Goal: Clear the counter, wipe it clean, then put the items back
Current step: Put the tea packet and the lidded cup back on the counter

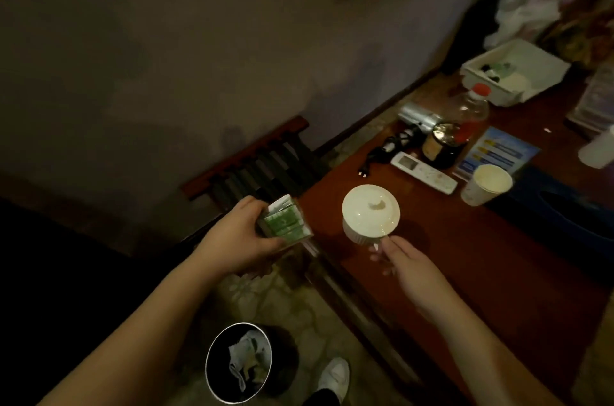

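**White cup and green packets both in hand over the counter's end**

Dark bin (pixel 238 362) at the feet first, crumpled rubbish inside, a white shoe (pixel 335 377) beside it. Up from there, both arms reach forward. The left hand (pixel 239 232) has its fingers and thumb wrapped round a stack of green packets (pixel 285 222), holding them just off the near-left corner of the red-brown counter (pixel 465 256), over the floor rather than the top. Looks like they are either coming off or going back; from this view I cannot say which.

The right hand (pixel 403 264) pinches the handle of the white lidded cup (pixel 371 213), fingers curled tight at the cup's near side. The cup appears slightly raised above the wood, lid on, kept level, presumably so the lid stays seated.

Further along, the counter is far from bare: a paper cup (pixel 488 184), a white remote (pixel 423 172), a black cable (pixel 387 148), a dark jar (pixel 443 144), a red-capped bottle (pixel 473 108), a blue leaflet (pixel 498 153), and a white tray (pixel 515 71) at the far end. Clearing, by my reckoning, has barely started, with the near end handled first.
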Tool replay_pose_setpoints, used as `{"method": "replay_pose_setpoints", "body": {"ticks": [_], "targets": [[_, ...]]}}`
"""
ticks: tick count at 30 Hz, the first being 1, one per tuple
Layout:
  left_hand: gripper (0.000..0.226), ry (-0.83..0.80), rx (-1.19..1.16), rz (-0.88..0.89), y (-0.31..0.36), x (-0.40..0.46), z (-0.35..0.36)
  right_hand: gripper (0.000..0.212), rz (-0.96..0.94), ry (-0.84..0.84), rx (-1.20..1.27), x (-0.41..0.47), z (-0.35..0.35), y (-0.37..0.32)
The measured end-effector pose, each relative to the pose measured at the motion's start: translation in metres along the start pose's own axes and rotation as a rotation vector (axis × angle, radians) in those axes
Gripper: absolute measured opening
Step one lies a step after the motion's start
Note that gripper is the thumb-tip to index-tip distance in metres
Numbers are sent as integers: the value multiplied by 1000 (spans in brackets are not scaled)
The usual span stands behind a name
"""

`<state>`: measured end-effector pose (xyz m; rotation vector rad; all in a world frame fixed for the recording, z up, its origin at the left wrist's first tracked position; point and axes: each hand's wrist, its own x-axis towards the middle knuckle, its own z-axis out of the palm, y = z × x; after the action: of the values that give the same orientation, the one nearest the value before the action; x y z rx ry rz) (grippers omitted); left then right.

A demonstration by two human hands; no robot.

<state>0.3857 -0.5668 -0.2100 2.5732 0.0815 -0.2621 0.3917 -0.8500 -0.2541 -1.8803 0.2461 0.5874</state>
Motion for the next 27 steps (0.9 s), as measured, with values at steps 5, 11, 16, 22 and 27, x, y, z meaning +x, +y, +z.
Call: {"method": "replay_pose_setpoints", "body": {"ticks": [5,11,16,22,27], "targets": [[64,125,-24,-97,-51,-100,-49,33,-82,-155,-16,-46,69,-28],[43,263,-29,-209,-105,-234,-98,36,-176,-321,-115,-117,159,-61],[44,375,-56,-314,-146,-346,-136,38,-308,-445,-216,-187,239,-90],[43,524,-101,-447,-196,-468,-174,33,-376,-703,-203,-253,337,-116],[41,615,-120,-517,-232,-553,-188,31,-398,-927,-152,-293,408,-131]]}}
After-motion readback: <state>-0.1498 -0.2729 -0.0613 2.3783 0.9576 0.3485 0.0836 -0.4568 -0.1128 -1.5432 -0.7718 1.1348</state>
